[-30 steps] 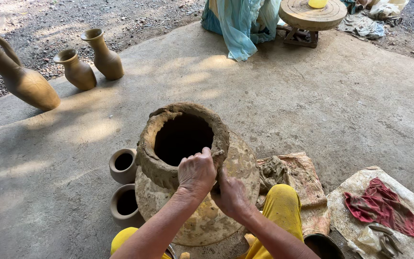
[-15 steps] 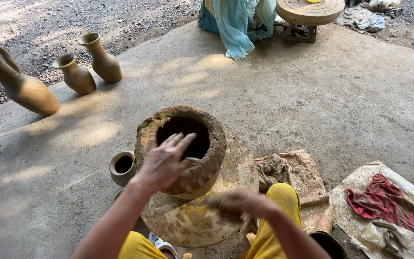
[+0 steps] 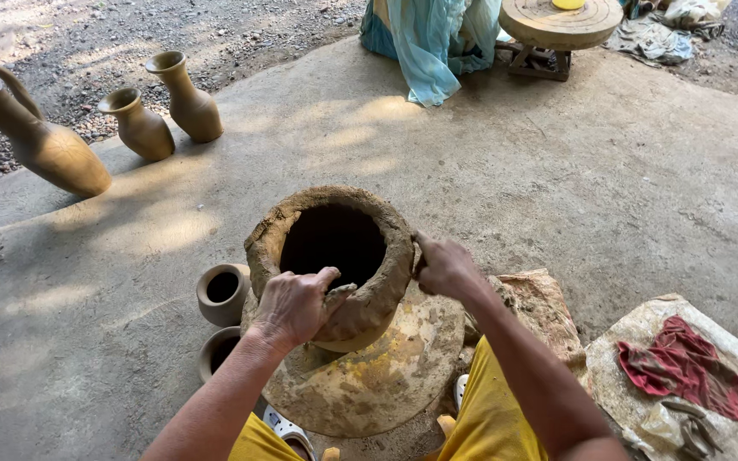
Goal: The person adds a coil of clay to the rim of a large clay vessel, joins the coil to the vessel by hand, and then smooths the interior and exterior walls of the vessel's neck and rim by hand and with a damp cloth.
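Note:
A rough, wet clay pot (image 3: 335, 256) with a wide dark mouth stands on a round clay-smeared turning board (image 3: 386, 376) on the concrete floor. My left hand (image 3: 296, 303) lies on the pot's near rim, fingers curled over the lip and thumb pressing the wet clay. My right hand (image 3: 442, 265) presses against the rim's right outer side. Both forearms reach in from the bottom edge, above my yellow-clad knees.
Two small clay cups (image 3: 221, 292) stand left of the board. Three finished vases (image 3: 190, 98) stand at the far left by gravel. A red cloth (image 3: 685, 367) with tools lies on a sack at right. A wooden wheel (image 3: 561, 21) and someone's turquoise garment (image 3: 437, 43) are behind.
Both hands left the pot's near right side and spread apart. The left hand now grips the near rim and the right hand has come up onto the right side.

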